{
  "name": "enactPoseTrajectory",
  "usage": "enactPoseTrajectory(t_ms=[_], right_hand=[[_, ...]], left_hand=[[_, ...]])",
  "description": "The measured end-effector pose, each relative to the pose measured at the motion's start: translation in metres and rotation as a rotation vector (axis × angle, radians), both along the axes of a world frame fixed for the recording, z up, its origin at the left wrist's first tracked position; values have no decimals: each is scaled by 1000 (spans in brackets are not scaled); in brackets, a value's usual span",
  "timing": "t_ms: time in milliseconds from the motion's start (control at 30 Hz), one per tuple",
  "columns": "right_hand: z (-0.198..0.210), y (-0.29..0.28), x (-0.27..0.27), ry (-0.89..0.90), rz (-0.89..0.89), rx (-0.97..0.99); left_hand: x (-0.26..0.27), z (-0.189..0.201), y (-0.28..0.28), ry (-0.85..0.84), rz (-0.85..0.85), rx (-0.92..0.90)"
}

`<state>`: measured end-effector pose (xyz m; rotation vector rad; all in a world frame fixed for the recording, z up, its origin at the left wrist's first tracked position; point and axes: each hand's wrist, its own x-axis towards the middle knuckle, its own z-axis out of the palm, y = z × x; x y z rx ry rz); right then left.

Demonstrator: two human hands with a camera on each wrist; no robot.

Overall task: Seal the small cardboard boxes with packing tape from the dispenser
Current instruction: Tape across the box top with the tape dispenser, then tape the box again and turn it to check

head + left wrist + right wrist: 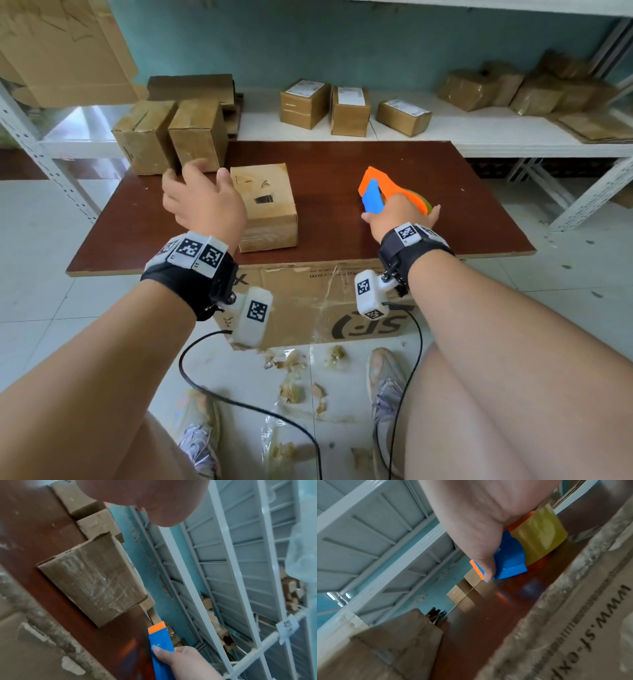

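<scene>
Cardboard box unheld, left hand spread loose; right hand grips dispenser, apparently; box may skid when taped.

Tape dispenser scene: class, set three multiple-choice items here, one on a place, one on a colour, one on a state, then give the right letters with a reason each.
1. Where is the small cardboard box nearest the person?
A. on the brown tabletop
B. on the white shelf
C. on the floor

2. What colours is the tape dispenser?
A. red and black
B. orange and blue
C. green and white

3. What is the left hand doing?
A. gripping the dispenser
B. pinching a strip of tape
C. hovering open beside the box, holding nothing

Answers:
1 A, the box stands on the tabletop in the head view.
2 B, orange frame and blue handle show in all three views.
3 C, its fingers are spread and empty; the right hand grips the dispenser.
</scene>
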<state>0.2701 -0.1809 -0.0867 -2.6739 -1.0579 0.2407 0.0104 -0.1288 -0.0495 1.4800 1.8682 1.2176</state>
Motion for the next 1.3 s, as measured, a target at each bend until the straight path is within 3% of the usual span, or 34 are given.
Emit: enactPoseTrajectory(t_ms=[67,133,200,267,333,400,500,667,800,900,1100,1300], right_hand=[[8,1,1,95,1,85],[22,1,1,318,-20,339],[41,-4,-2,716,-62,656],[62,-17,-6,1178,-10,851],[82,-38,-13,1559,65,921],[97,-57,-24,1759,54,913],[106,-73,-50,1835,-24,827],[108,-83,-84,1672,89,663],[97,-81,-89,1980,311,434],[84,-76,-83,2182,445,274],[78,-74,-66,2133,587,238],[70,-74,-75,2026,633,203]], left_hand=[[-4,7,-9,-27,-46,99],[-7,13,-19,-64,-98,186],[-8,20,-31,-175,-149,303],[-6,28,-44,-372,-187,426],[-3,36,-57,-551,-253,449],[2,43,-68,-655,-359,375],[10,47,-79,-673,-493,209],[13,54,-91,-723,-628,86],[6,61,-93,-837,-676,64],[-2,61,-91,-819,-734,58],[-11,60,-86,-785,-781,139],[-16,59,-73,-805,-733,100]])
